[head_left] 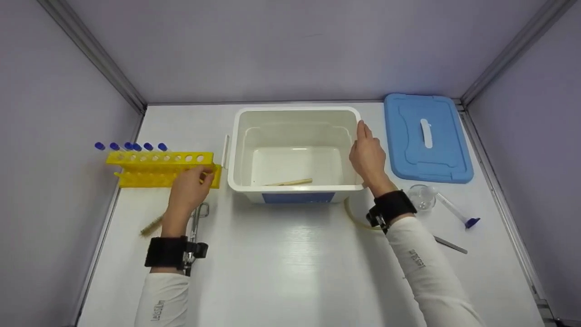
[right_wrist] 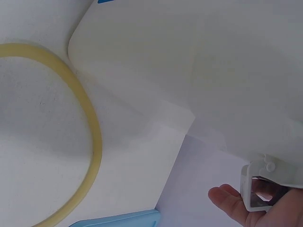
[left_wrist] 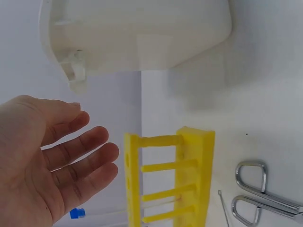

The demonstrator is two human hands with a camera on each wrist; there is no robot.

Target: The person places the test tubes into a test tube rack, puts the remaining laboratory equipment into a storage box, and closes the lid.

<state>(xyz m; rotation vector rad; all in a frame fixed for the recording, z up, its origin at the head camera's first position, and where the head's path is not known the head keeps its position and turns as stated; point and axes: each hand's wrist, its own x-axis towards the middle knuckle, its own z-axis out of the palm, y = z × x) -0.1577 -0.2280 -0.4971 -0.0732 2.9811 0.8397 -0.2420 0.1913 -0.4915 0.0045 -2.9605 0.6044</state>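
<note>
A white plastic storage box (head_left: 297,187) stands uncovered in the middle of the table, with a pale wooden stick (head_left: 290,182) inside. Its left clip latch (head_left: 225,151) sticks outward. My left hand (head_left: 188,188) hovers over the right end of a yellow test tube rack (head_left: 161,158). In the left wrist view, the left hand's fingers (left_wrist: 87,146) are loosely bent, hold nothing, and stay apart from the box. At the box's right rim, my right hand (head_left: 368,156) holds the white latch (right_wrist: 247,187), with fingers on both sides of it; part of the grip is hidden.
Blue-capped test tubes (head_left: 148,146) stand in the rack. Metal tongs (head_left: 196,218) and a brush (head_left: 152,225) lie near the left wrist. On the right are a blue lid (head_left: 426,159), a glass beaker (head_left: 421,197), a blue-ended tube (head_left: 454,209), tweezers (head_left: 451,245) and yellowish tubing (right_wrist: 97,146).
</note>
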